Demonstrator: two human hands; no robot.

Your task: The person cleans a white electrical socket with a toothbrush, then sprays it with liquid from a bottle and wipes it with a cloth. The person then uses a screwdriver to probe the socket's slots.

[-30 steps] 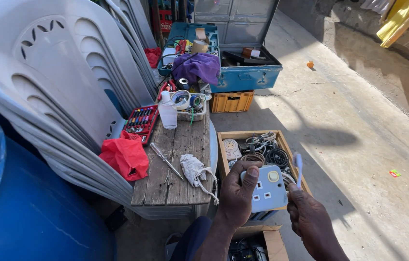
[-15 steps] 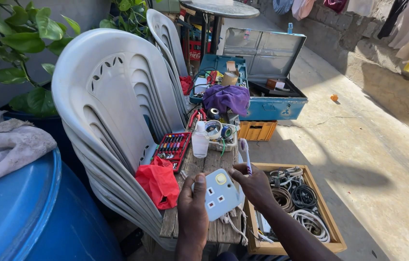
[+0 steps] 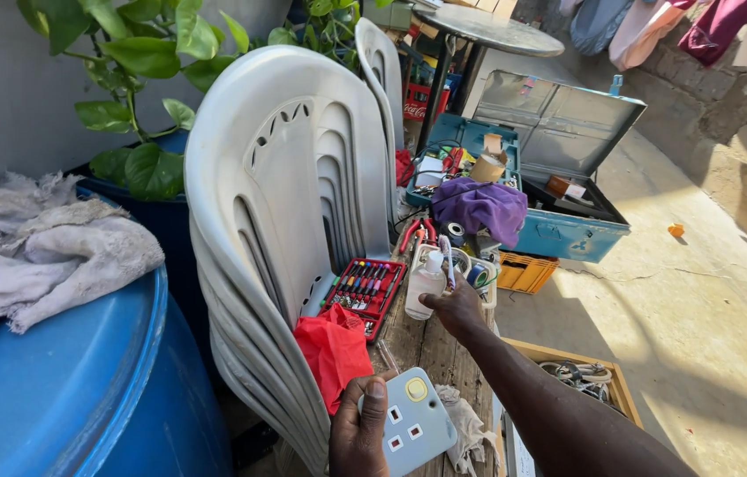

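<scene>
Red crate [image 3: 416,104] (behind chairs)

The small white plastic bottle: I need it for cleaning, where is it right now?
In the head view, the small white plastic bottle stands on the wooden bench, centre frame, just right of the red screwdriver-bit case, with the right hand against it.

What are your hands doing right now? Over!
Left hand holds socket plate. Right hand at white bottle, gripping a thin tool. Red screwdriver case beside it.
</scene>
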